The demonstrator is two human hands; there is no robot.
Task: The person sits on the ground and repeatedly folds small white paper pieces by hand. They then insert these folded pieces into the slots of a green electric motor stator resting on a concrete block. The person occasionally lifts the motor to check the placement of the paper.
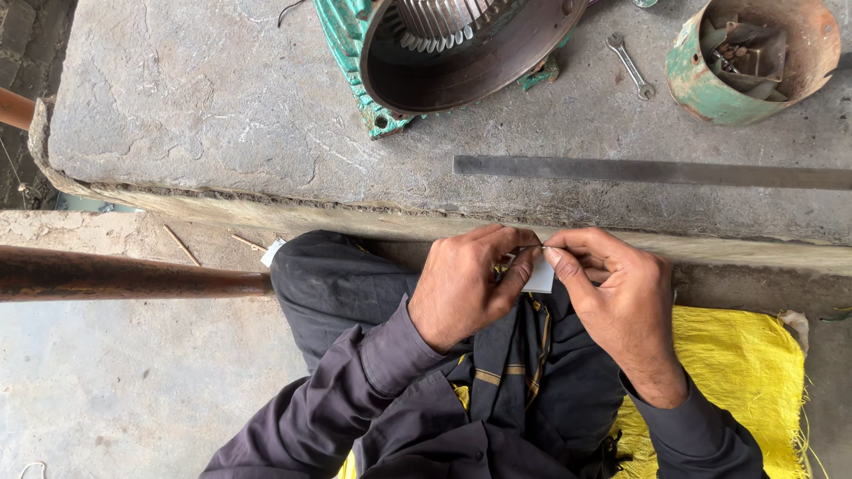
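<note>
My left hand (466, 284) and my right hand (617, 297) meet over my lap, fingertips close together. Between them sits a small white folded piece, paper or thin sheet (540, 277), pinched by both thumbs and forefingers. A thin dark wire or strip (530, 247) runs between the fingertips just above it. I wear dark sleeves and dark trousers (333, 284). My fingers hide most of the white piece.
A stone slab (195, 106) lies ahead with a green motor housing (444, 49), a long steel ruler (652, 171), a spanner (630, 66) and a rusty green can of scrap (754, 58). A rusty pipe (124, 273) crosses at left. Yellow sacking (737, 372) lies under me.
</note>
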